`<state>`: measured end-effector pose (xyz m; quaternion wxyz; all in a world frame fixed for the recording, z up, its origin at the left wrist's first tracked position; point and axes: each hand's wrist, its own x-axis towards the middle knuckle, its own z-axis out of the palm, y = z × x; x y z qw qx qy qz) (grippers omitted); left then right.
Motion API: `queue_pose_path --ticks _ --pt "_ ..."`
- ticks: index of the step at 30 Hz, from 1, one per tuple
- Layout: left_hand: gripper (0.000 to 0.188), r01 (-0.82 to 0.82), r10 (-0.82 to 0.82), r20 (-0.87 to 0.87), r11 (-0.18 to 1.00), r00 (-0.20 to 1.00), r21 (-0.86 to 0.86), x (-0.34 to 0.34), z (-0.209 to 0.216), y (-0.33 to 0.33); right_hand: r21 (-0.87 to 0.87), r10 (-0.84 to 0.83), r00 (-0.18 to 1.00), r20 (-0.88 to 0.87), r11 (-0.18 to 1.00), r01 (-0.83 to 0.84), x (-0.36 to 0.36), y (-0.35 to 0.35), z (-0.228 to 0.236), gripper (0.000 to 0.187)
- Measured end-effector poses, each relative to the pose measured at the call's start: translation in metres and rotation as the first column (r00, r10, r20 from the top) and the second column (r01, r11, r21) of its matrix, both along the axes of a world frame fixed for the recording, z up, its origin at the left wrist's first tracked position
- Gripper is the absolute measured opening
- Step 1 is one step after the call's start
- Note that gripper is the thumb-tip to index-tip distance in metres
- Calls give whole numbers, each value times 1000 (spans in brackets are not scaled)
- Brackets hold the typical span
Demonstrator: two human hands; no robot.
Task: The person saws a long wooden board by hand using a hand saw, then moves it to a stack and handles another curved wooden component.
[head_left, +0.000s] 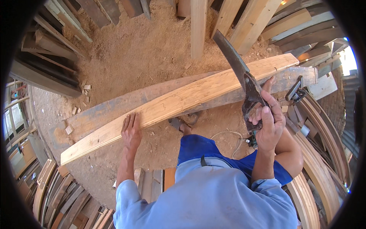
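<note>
A long pale wooden board (183, 100) runs slantwise in front of me, from low on the left to higher on the right. My left hand (131, 131) lies on its near edge, fingers stretched over the top face; the thumb is hard to see. In my right hand (268, 124) is a handsaw (242, 72), gripped by its dark handle, with the index finger pointing along it. The saw's blade tilts up and to the left above the board's right part. A few dark curved marks show on the board's face.
Under the board lies a worn, broad plank (305, 75). A black tool (295, 91) sits by its right end. A pale cord (238, 135) curls on the ground near my legs. Upright timbers (198, 30) stand at the far side; stacked lumber (316, 152) lines the right. Sawdust (137, 49) covers the ground.
</note>
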<state>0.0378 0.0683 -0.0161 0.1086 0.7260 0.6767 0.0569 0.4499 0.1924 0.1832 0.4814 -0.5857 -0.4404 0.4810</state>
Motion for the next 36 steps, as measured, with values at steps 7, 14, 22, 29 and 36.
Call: queue_pose_path --ticks 7,14,22,29,36 --pt "59 -7 7 -8 1000 1000 -2 0 1 0 -24 -44 997 -63 999 42 3 10 -8 41" --pt "61 -10 10 -14 1000 1000 -20 -1 0 -1 -51 -84 993 -85 996 79 6 11 -16 41" --pt "58 57 -49 66 991 997 -119 -2 15 27 -37 -121 991 -54 992 119 11 5 1 38" --pt "51 138 -129 49 910 990 -390 27 3 85 123 -85 979 -183 986 109 9 0 44 36" --pt "58 288 -265 114 851 957 -440 196 -1 142 183 -89 981 -175 976 121 3 -17 50 36"
